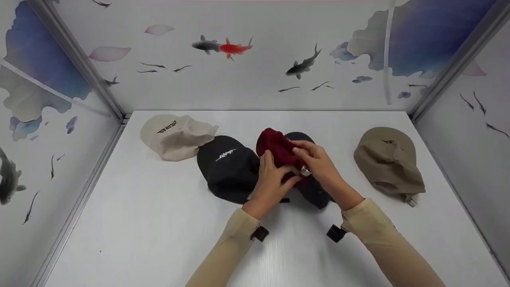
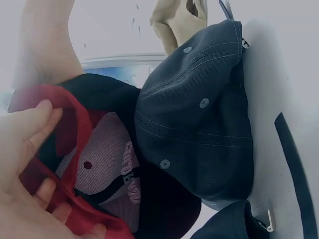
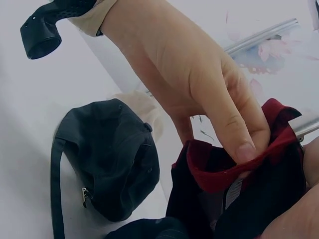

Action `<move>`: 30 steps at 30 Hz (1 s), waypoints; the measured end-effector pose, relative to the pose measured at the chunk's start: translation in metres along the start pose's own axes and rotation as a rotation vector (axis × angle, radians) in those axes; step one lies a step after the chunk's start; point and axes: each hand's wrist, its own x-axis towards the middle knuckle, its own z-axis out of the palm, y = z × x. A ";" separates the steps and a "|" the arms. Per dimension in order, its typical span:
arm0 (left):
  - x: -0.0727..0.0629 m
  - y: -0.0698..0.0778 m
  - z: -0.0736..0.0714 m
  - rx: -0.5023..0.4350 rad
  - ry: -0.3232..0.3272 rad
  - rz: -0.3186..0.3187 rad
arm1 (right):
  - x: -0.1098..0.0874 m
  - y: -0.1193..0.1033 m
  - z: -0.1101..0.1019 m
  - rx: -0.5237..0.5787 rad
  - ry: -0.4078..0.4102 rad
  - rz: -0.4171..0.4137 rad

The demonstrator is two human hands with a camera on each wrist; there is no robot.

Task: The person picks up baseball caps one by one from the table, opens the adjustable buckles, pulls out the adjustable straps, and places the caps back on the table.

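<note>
A dark red baseball cap [image 1: 275, 145] is held up between both hands over the middle of the table. My left hand [image 1: 271, 181] grips its lower left edge; the left wrist view shows fingers curled over the red band [image 2: 77, 134], with the cap's pale lining [image 2: 107, 154] exposed. My right hand [image 1: 320, 163] pinches the band on the other side, thumb pressed on the red fabric [image 3: 209, 177] in the right wrist view. A metal buckle [image 1: 306, 171] shows beside the fingers. Behind and below the red cap lies a dark navy cap [image 1: 314, 193], partly hidden.
Left of the hands lies a black cap [image 1: 231, 171] with white lettering, against a cream cap [image 1: 179, 137] at the back left. An olive-brown cap [image 1: 388, 163] lies at the right. Patterned white panels [image 1: 263, 79] wall in the white table [image 1: 159, 239].
</note>
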 end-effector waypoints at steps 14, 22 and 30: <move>-0.006 -0.019 -0.016 0.049 -0.031 0.071 | 0.003 0.006 -0.019 0.204 0.140 -0.022; -0.002 -0.015 -0.022 -0.176 -0.002 0.029 | -0.005 0.008 -0.017 0.046 -0.169 -0.045; -0.005 -0.016 -0.024 -0.092 -0.028 0.029 | -0.006 0.006 -0.020 -0.015 -0.133 -0.097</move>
